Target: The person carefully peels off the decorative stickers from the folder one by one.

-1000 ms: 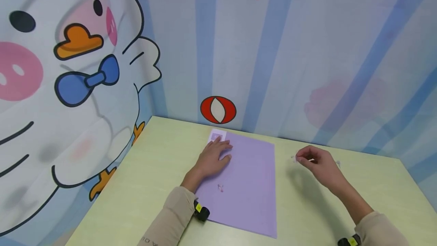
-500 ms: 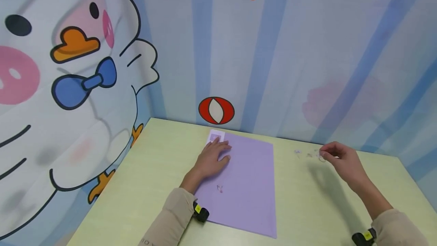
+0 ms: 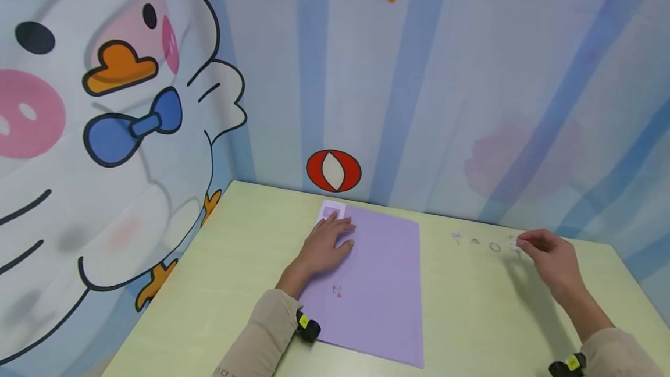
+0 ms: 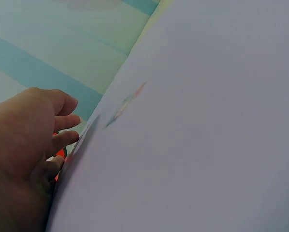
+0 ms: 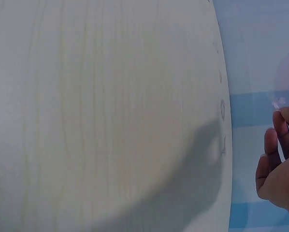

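Note:
A purple sheet (image 3: 384,295) lies on the table, and my left hand (image 3: 325,246) rests on its far left part with fingers spread. Under those fingertips is a white-edged card (image 3: 338,207), partly covered. Nearer the wrist, a small pink-and-dark sticker-like figure (image 3: 337,291) shows on the sheet. My right hand (image 3: 552,263) is raised over the far right of the table. Between its thumb and forefinger it pinches a tiny clear sticker-like piece (image 5: 279,103), whose pattern is too small to read.
Left of the right hand, small pieces lie in a row: a purplish one (image 3: 457,236), a reddish one (image 3: 475,241) and a ring-shaped one (image 3: 494,246). A printed cloth backdrop (image 3: 419,103) stands along the table's far edge.
My right hand has moved rightward along the row of small pieces, leaving them in plain sight. The left hand has stayed in place on the sheet.

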`<state>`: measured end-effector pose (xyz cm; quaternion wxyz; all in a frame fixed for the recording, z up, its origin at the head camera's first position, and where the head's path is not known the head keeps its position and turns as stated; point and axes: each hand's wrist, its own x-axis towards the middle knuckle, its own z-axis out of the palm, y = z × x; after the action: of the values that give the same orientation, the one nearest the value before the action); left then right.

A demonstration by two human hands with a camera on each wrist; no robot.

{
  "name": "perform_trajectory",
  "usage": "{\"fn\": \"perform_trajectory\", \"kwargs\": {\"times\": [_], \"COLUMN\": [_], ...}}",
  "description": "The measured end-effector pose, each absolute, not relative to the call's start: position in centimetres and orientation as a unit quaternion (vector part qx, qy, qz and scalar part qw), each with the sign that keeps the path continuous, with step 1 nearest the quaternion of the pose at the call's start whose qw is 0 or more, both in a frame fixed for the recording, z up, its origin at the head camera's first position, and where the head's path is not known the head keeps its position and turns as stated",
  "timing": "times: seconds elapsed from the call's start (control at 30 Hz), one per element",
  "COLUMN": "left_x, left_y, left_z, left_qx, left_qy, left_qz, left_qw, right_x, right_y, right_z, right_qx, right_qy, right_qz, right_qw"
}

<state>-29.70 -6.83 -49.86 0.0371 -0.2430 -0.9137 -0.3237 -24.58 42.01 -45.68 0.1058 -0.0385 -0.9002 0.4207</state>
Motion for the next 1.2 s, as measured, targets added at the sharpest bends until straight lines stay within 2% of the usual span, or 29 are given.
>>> {"fn": "perform_trajectory", "kwargs": {"times": [0.3, 0.7, 1.2], "left_x": [-29.9, -29.8, -29.7], "left_y": [-6.7, -6.8, -6.9], "left_z": [-49.8, -49.8, -49.7], "left_qx": [-0.248, -0.249, -0.247], "left_qy": [-0.915, -0.913, -0.913], "left_qz": [-0.315, -0.322, -0.322], "left_qw": [0.035, 0.041, 0.037], "right_x": [-24.1, -24.2, -25.4], "right_y": [44.9, 47.6, 47.4], "right_z": [-47.1, -48.7, -49.4], "right_qx": [-0.111, -0.270, -0.346], "right_qy": [-0.893, -0.811, -0.806], "right_qz": [0.420, 0.507, 0.470], "right_qw": [0.116, 0.110, 0.095]}}
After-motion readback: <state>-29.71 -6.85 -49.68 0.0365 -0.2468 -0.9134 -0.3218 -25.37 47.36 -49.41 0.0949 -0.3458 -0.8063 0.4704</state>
